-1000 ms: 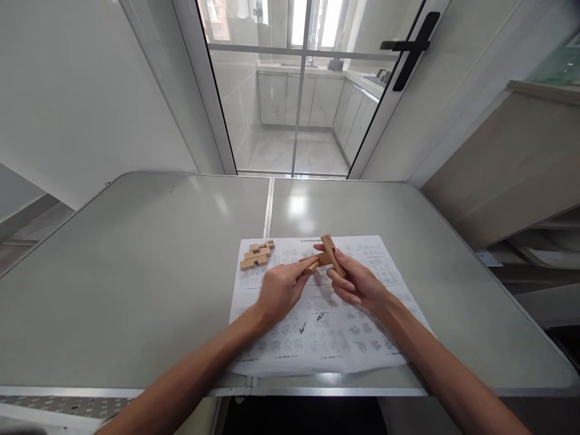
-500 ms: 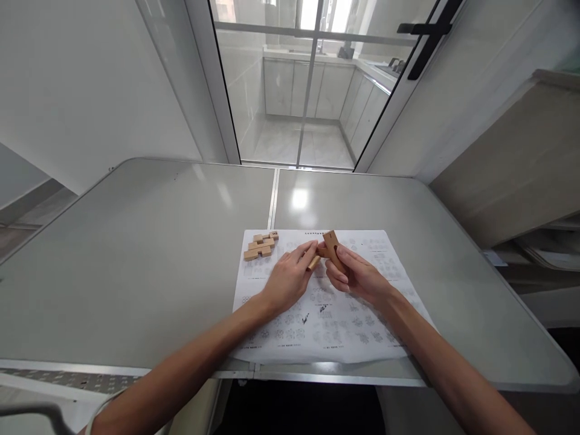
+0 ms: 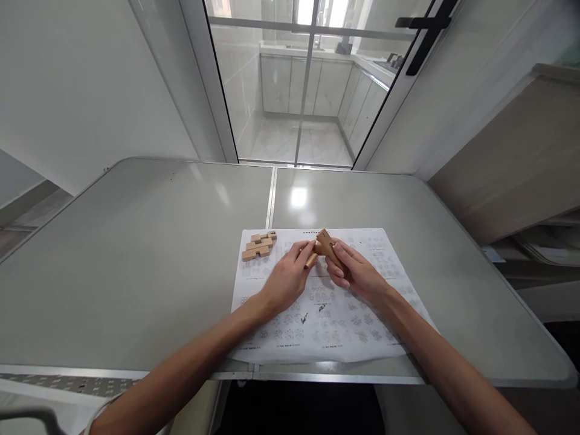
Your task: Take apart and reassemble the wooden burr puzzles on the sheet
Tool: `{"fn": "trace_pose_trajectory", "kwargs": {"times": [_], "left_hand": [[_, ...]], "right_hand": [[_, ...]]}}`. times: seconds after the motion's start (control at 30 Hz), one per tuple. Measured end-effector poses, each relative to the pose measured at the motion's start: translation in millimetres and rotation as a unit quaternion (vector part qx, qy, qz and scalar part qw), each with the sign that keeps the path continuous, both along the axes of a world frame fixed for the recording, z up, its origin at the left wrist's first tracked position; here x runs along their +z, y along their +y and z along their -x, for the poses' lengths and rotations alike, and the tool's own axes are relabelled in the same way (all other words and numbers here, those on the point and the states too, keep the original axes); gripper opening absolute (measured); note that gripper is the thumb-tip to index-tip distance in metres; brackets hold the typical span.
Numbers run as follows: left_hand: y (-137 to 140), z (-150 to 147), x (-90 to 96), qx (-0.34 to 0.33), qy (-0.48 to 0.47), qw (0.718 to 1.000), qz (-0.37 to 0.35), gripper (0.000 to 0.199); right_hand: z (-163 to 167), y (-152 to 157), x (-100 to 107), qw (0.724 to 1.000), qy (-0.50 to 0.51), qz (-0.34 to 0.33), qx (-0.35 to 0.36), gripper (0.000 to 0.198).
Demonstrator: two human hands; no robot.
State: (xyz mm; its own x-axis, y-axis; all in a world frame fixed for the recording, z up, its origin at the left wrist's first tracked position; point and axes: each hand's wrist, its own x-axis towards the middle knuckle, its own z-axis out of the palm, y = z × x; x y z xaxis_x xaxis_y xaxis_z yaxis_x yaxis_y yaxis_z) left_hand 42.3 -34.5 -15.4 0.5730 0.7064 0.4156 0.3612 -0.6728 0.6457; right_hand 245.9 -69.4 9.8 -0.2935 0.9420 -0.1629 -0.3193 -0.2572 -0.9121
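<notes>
Over the printed paper sheet (image 3: 281,338) my two hands meet with wooden puzzle pieces between them. My right hand (image 3: 356,269) is closed on a notched wooden puzzle piece (image 3: 329,246), which tilts up to the left. My left hand (image 3: 290,272) is closed around another wooden puzzle piece (image 3: 311,261), partly covered by the fingers. The two pieces touch or nearly touch; how they fit is hidden by my fingers. Left of my hands, several notched wooden puzzle pieces (image 3: 258,246) lie side by side on the sheet's upper left corner.
The sheet lies on a grey table (image 3: 136,260) with a metal seam (image 3: 272,196) across it. Behind the table stands a glass door (image 3: 290,90) with a black handle (image 3: 421,24). A shelf unit (image 3: 539,223) is at the right.
The puzzle piece in my right hand has shifted slightly left, closer to the piece in my left hand. The loose pieces have not moved on the sheet.
</notes>
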Motion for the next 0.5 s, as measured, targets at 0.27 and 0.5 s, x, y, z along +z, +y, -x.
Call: {"fn": "trace_pose_trajectory", "kwargs": {"times": [0.27, 0.5], "left_hand": [[2, 1, 1.2, 0.023, -0.053, 0.997, 0.053, 0.039], [0, 0, 7.6, 0.012, -0.059, 0.995, 0.076, 0.031]], "right_hand": [[-3, -1, 2, 0.999, -0.005, -0.009, -0.032, 0.047], [5, -2, -9, 0.995, -0.072, -0.063, -0.012, 0.044]]}}
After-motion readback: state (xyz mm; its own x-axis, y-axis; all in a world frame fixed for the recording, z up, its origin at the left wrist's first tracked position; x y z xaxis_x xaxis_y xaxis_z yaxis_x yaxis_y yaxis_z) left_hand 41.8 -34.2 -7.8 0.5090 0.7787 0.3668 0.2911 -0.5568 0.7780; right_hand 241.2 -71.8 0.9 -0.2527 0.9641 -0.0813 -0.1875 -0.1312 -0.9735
